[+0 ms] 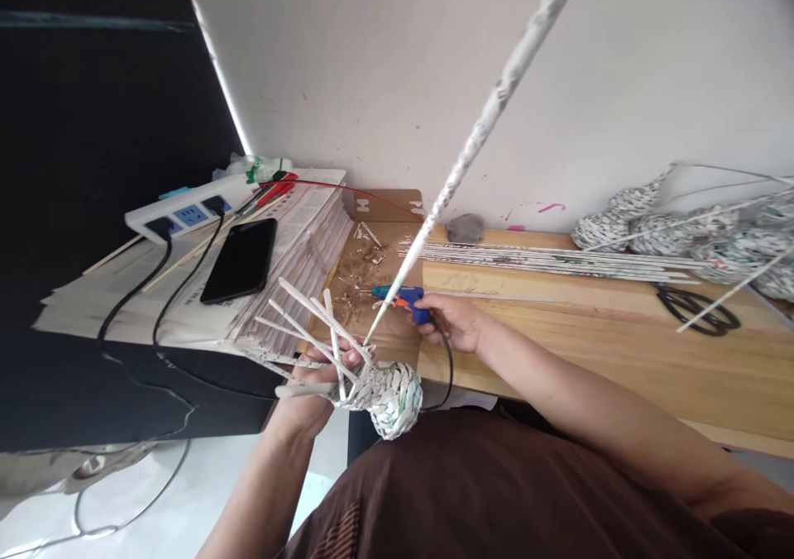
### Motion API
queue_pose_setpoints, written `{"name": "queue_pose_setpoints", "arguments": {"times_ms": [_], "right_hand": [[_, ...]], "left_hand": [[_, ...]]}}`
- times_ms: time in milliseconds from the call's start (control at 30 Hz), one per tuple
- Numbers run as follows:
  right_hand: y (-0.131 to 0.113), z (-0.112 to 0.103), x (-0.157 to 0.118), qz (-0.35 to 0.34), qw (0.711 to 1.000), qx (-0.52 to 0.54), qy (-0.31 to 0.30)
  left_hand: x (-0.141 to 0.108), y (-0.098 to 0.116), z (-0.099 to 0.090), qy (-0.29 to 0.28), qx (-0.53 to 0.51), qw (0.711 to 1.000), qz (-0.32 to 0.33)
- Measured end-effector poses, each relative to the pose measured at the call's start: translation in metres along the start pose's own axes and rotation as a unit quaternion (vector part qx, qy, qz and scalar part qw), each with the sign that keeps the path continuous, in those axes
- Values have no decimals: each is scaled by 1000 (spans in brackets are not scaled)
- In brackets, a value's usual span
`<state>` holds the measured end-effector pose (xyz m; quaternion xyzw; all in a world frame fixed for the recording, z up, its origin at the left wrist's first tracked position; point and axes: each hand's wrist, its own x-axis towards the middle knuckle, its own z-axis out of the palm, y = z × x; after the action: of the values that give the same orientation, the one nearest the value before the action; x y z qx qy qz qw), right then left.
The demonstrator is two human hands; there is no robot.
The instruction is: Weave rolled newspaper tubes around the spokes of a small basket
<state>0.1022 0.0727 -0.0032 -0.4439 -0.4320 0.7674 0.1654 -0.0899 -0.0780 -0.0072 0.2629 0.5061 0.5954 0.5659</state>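
My left hand (322,377) is closed around a woven paper gourd (395,398), whose round end points toward my lap. Several rolled paper sticks (310,307) fan out from its neck. One long paper tube (462,166) rises from the weave up past the top of the view. With my right hand (450,319) I grip a blue glue gun (413,298) with an orange trigger; its nozzle points left, close to the long tube. A black cord hangs from the gun's handle.
Left of my hands, a newspaper stack (303,253) carries a phone (241,261) and a power strip (192,207). Rolled paper tubes (558,260) lie along the wooden table (558,336). Black-handled scissors (698,309) and woven paper gourds (651,220) are to the right.
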Motion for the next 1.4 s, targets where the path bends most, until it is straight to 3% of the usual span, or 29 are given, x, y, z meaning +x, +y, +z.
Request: {"name": "queue_pose_setpoints", "arguments": {"times_ms": [100,200,300,467,633,733,933,1133,1400], "right_hand": [[-1,-3,1,1,999,21,-36],[8,-3,-11,-41,999,24,-16],[23,-9,-41,-164,986,7,-27],[35,-27,-100,-152,982,7,-110],[34,-29,-131,-236,957,-144,-83],[32,-23,-137,-268,938,-218,-31],[31,-17,-138,-286,911,-297,-14],[30,-13,-140,-315,866,-388,36],[17,-4,-146,-321,861,-396,-3]], "left_hand": [[0,2,1,5,1,1000,-8],[0,3,1,9,-19,1000,-6],[0,3,-2,12,-32,999,4],[4,4,0,13,-29,999,19],[9,8,12,21,-8,999,30],[9,8,15,12,13,999,42],[5,3,11,11,50,997,52],[5,2,11,22,56,996,70],[4,3,17,23,71,995,69]]}}
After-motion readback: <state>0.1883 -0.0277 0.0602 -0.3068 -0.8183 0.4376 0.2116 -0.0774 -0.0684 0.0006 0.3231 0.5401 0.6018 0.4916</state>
